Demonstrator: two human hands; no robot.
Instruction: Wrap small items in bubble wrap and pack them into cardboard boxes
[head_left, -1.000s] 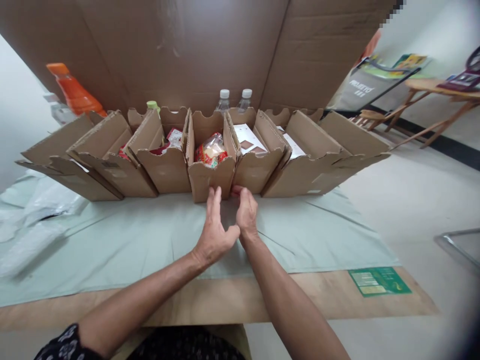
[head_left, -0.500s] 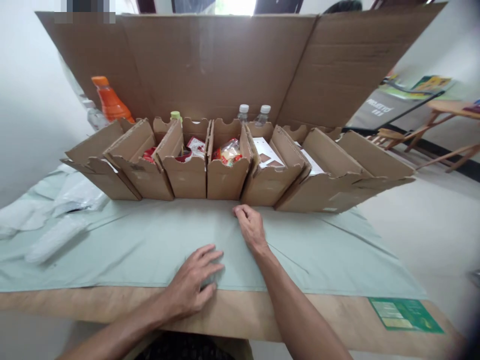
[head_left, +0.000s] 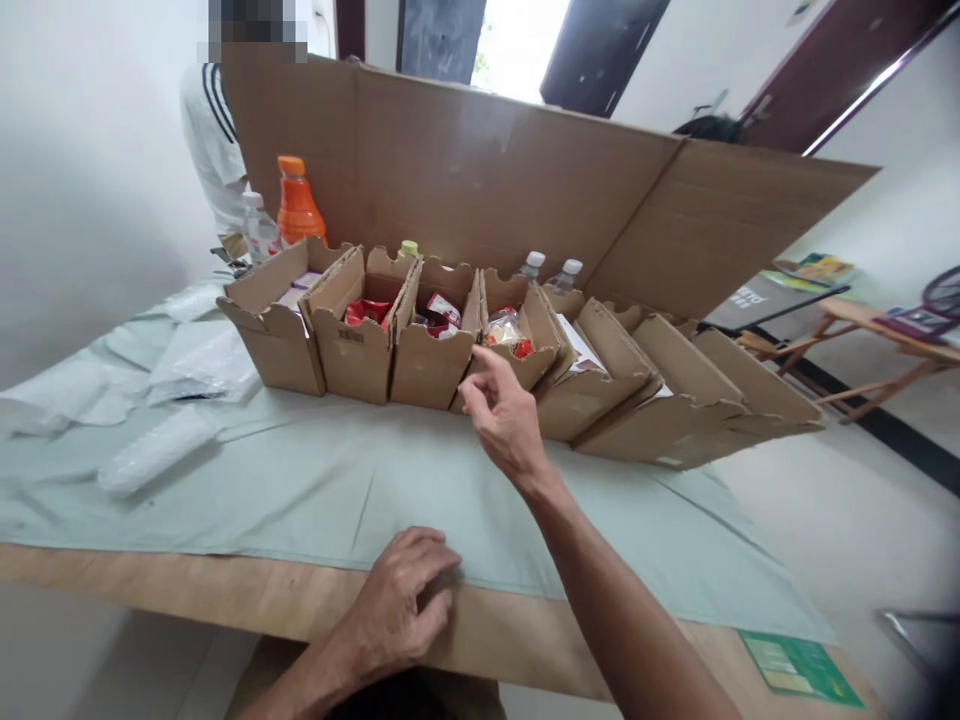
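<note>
At the near edge of the wooden table [head_left: 187, 590], the person's left hand [head_left: 397, 610] lay palm down where the pale green cloth [head_left: 300, 480] ended, fingers bent and holding nothing. The right hand [head_left: 502, 420] was raised above the cloth, loosely curled with the index finger out and nothing visible in its grasp. It hung just in front of the fourth cardboard box [head_left: 525, 365] in a row of open boxes. A clear snack packet [head_left: 504, 328] sat inside that box. Plastic bags [head_left: 157, 455] lay to the left on the cloth. Behind the row stood two water bottles [head_left: 531, 266], an orange bottle [head_left: 298, 205] and a tall cardboard sheet [head_left: 487, 170]. Another person in a white striped top [head_left: 210, 140] stood at the far left.
</note>
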